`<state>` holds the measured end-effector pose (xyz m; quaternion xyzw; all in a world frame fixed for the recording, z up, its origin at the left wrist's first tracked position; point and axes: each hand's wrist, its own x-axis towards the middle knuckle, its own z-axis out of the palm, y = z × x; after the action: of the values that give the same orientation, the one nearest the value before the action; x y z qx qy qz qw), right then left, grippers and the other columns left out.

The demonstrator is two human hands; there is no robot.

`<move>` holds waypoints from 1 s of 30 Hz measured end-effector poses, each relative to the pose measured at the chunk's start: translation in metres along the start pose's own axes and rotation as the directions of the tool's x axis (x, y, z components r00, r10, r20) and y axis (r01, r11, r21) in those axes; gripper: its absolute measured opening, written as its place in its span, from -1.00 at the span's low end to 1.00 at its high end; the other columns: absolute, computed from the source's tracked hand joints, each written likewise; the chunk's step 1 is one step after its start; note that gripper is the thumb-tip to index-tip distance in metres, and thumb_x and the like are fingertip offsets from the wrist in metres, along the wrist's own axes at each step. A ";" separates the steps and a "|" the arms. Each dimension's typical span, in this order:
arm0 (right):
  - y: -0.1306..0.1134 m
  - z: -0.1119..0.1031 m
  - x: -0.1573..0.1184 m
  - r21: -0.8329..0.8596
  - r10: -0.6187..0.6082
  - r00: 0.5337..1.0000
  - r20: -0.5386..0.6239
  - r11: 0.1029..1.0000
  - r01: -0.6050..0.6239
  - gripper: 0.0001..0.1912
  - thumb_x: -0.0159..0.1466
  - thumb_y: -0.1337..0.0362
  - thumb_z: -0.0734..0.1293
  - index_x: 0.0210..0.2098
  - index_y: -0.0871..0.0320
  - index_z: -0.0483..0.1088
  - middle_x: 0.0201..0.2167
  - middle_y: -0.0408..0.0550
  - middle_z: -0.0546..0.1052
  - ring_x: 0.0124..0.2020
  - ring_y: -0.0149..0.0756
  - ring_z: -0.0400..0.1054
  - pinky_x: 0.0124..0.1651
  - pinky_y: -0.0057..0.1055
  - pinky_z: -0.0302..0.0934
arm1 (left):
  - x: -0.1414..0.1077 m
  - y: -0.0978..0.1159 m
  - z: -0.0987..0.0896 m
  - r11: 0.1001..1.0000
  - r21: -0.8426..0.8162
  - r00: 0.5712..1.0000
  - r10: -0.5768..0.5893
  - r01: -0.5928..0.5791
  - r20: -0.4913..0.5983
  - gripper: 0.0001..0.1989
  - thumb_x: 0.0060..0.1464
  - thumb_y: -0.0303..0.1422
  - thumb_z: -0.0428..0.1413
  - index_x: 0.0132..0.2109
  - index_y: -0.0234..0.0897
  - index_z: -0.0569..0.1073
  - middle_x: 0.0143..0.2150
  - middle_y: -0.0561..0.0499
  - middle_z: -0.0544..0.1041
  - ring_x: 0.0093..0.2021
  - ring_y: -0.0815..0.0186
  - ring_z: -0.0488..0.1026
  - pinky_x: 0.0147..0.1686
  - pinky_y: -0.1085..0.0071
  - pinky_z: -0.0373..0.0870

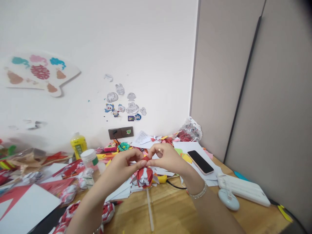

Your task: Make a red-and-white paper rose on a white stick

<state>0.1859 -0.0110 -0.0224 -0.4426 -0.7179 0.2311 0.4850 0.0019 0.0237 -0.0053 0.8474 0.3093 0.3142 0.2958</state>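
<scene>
Wooden table (170, 208) standing by white wall (151, 48), clutter (124, 146) hiding back edge; left hand (126, 162), right hand (167, 157) pinching red paper (146, 158).

A small folded red paper piece (146, 158), creased to a peak, sits at the centre of the frame. Just below it is a rounded red-and-white paper flower (144, 177) with layered, pointed folds. Its pale, slender stick (149, 209) slants slightly rightward toward the bottom edge.
</scene>
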 end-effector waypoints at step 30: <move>0.012 -0.004 0.006 0.132 0.061 0.976 0.208 0.987 -0.090 -0.86 0.05 0.37 0.39 -0.42 0.17 0.32 -0.50 -0.26 0.35 -0.57 -0.53 0.11 -0.54 -0.57 -0.02 | 0.009 -0.013 0.008 0.997 -0.068 0.999 -0.044 0.046 0.026 -0.78 -0.08 -0.21 0.14 -0.47 -0.28 0.37 -0.53 0.10 0.37 -0.49 0.39 0.27 -0.50 0.48 0.19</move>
<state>0.1940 -0.0007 -0.0268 -0.4082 -0.7283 0.3434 0.4301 0.0088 0.0357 -0.0158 0.8333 0.3138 0.3074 0.3356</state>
